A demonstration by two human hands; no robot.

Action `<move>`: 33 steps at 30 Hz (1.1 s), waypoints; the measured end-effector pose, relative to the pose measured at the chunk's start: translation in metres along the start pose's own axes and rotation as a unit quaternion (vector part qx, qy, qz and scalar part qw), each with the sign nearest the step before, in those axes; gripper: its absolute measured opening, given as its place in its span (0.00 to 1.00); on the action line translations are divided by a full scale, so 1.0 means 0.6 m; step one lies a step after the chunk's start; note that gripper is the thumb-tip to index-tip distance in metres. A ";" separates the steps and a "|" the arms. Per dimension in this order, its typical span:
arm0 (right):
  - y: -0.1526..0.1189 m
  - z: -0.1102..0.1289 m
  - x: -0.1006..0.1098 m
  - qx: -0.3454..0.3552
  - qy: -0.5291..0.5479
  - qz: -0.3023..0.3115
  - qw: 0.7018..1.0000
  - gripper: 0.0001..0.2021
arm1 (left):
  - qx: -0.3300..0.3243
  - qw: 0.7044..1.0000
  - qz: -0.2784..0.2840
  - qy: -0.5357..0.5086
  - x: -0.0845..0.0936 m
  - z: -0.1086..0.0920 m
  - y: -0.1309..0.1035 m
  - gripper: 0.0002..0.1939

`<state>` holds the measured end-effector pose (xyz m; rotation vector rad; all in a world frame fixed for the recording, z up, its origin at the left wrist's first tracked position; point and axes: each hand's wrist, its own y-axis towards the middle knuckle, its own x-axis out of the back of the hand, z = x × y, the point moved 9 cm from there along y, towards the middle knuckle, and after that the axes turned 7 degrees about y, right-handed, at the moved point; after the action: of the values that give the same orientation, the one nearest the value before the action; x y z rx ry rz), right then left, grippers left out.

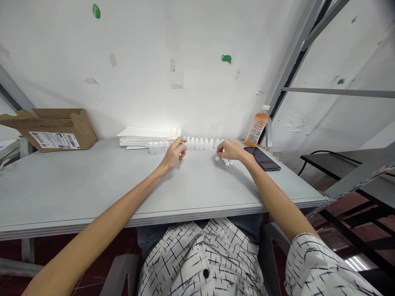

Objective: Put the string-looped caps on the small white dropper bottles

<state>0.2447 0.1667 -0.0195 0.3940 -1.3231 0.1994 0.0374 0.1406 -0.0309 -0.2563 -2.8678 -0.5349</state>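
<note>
Small white plastic bottles (201, 144) stand upright in a row near the back of the table. At the left end of this row, my left hand (175, 154) is closed, its fingertips around a bottle that they partly hide. Left of that hand, more white bottles (157, 147) have thin pointed tips on top. My right hand (230, 149) is lowered at the right end of the row, fingers curled and pinched together. Small white caps (227, 162) lie loose beneath and beside it; what its fingertips pinch is too small to make out.
White flat cartons (145, 133) are stacked behind the tipped bottles. An open cardboard box (61, 131) stands at the far left. To the right are an orange drink bottle (257, 127) and a dark phone (262, 158). Behind the grey table (92, 185) rises a white wall.
</note>
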 end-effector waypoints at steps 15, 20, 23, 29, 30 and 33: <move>-0.001 0.077 -0.056 0.087 0.037 0.043 0.995 0.10 | 0.046 0.997 -0.022 -0.055 0.004 -0.006 -0.006 0.23; -0.001 0.082 -0.065 0.091 0.054 0.049 0.993 0.10 | 0.023 0.998 -0.005 -0.067 0.000 -0.008 -0.003 0.23; -0.001 0.085 -0.065 0.094 0.066 0.043 0.993 0.09 | 0.025 0.998 0.011 -0.064 -0.005 -0.005 -0.002 0.22; -0.006 0.082 -0.005 0.084 0.317 -0.067 0.942 0.07 | 0.020 0.998 0.055 -0.007 -0.022 -0.006 -0.006 0.18; -0.009 0.082 0.005 0.088 0.372 -0.081 0.921 0.08 | 0.021 0.998 0.064 0.009 -0.026 -0.005 -0.008 0.17; -0.016 0.092 0.021 0.107 0.467 -0.101 0.872 0.12 | 0.032 0.991 0.090 0.094 -0.034 0.002 -0.013 0.12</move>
<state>0.2017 0.1355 0.0017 0.5282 -0.2959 0.3109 0.0552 0.1315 -0.0395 -0.4246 -2.6421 -0.4095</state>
